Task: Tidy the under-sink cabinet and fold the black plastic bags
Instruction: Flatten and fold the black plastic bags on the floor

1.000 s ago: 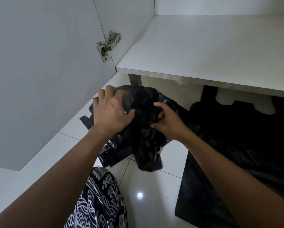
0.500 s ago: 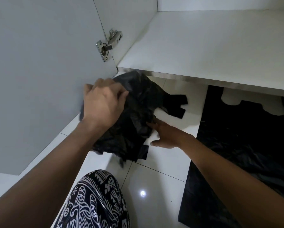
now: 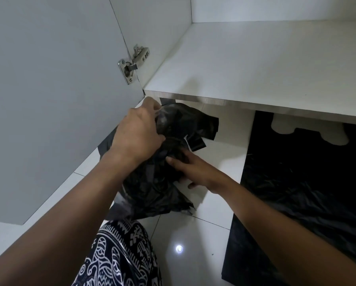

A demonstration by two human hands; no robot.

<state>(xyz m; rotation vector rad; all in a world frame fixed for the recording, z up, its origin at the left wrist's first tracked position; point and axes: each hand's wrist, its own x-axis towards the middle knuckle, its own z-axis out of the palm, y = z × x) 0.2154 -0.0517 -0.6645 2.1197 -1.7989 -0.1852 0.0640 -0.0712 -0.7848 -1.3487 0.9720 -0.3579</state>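
A crumpled bunch of black plastic bags [image 3: 152, 190] hangs just above the white floor tiles in front of the cabinet. My left hand [image 3: 138, 134] grips the top of the bunch from the left, its fingers closed over the plastic. My right hand [image 3: 195, 169] reaches in from the right, fingers pushed into the folds at the middle of the bunch. A second black bag [image 3: 309, 193] lies spread flat on the floor at the right, its handles pointing under the cabinet floor.
The white cabinet floor [image 3: 255, 65] stretches across the top right, bare. The open grey cabinet door [image 3: 49, 89] stands at the left on a metal hinge [image 3: 132, 66]. My knee in black-and-white patterned cloth [image 3: 121, 256] is at the bottom.
My right hand has moved from the floor tile back into the bunch. My left hand still holds the bunch, which hangs further right and lower than before.
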